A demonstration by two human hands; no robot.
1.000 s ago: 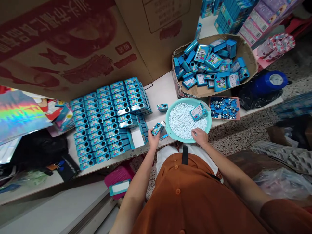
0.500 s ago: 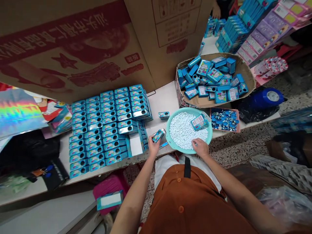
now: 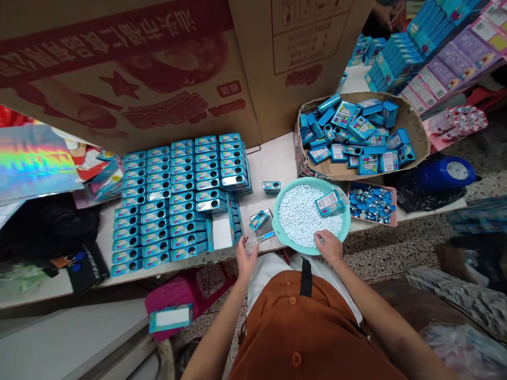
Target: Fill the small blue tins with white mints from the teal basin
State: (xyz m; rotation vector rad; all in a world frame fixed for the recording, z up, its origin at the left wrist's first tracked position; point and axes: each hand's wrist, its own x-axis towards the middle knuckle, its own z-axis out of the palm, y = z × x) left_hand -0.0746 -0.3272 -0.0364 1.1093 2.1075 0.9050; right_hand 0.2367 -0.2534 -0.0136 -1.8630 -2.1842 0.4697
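My left hand (image 3: 247, 259) is empty at the table's front edge, its fingers apart. Just beyond it, a small blue candy tin (image 3: 259, 220) with a round hole rests on a dark flat rectangular object (image 3: 266, 228), beside a narrow blue strip (image 3: 265, 236). My right hand (image 3: 329, 247) is over the near rim of the turquoise basin (image 3: 278, 232), fingers curled together at the white candies (image 3: 299, 216); whatever they hold is hidden. Another blue tin (image 3: 329, 203) lies on the candies. One more tin (image 3: 271, 187) stands left of the basin.
Rows of blue tins (image 3: 182, 200) fill the table's left side, beside an open white-lined box (image 3: 222, 232). A carton of jumbled tins (image 3: 303, 158) and a pink tray of blue-and-silver caps (image 3: 372, 203) lie right. A large cardboard box (image 3: 158, 68) stands behind. Another person's hand (image 3: 386, 16) shows at back.
My left hand has let go of the small tin and drawn back toward me, its fingers opening. My right hand stays at the candies. The view has shifted slightly.
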